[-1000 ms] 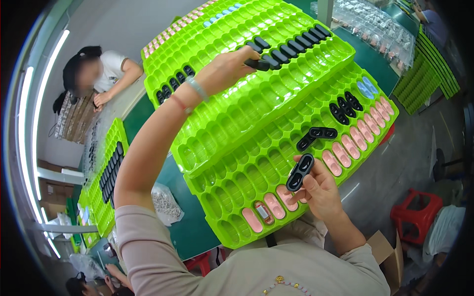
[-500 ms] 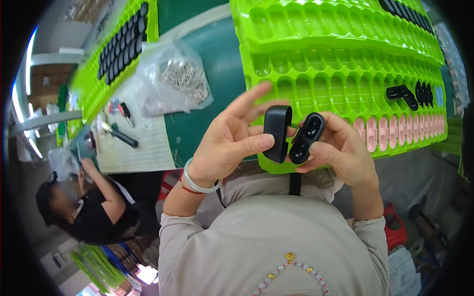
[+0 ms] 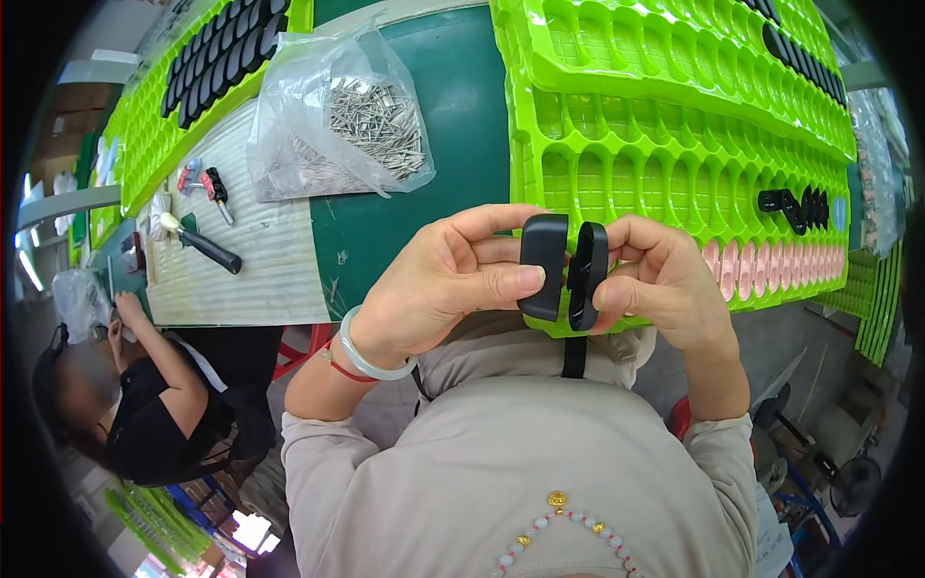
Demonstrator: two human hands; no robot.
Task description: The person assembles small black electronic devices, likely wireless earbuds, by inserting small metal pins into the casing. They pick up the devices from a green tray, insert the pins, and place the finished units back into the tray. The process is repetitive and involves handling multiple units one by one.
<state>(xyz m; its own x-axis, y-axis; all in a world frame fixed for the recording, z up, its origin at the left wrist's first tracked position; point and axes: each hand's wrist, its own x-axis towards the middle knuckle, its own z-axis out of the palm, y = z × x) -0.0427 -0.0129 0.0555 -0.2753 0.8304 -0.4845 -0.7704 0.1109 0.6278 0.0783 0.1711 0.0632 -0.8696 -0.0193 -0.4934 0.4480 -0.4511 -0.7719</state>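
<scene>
In the head view, the left hand pinches a black plastic shell and the right hand grips a second black shell half, both long axes upright, faces nearly touching, over the near edge of the green compartment tray. That tray holds a few black parts and pink pieces at its right edge; a clear bag of metal pins lies left on the green table.

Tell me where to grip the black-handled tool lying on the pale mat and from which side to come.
Grip the black-handled tool on its thick black handle, probably coming from above with fingers across its width. It lies flat and slanted on the mat, handle end free, while its pale tip points toward the small red-and-black tools.
</scene>
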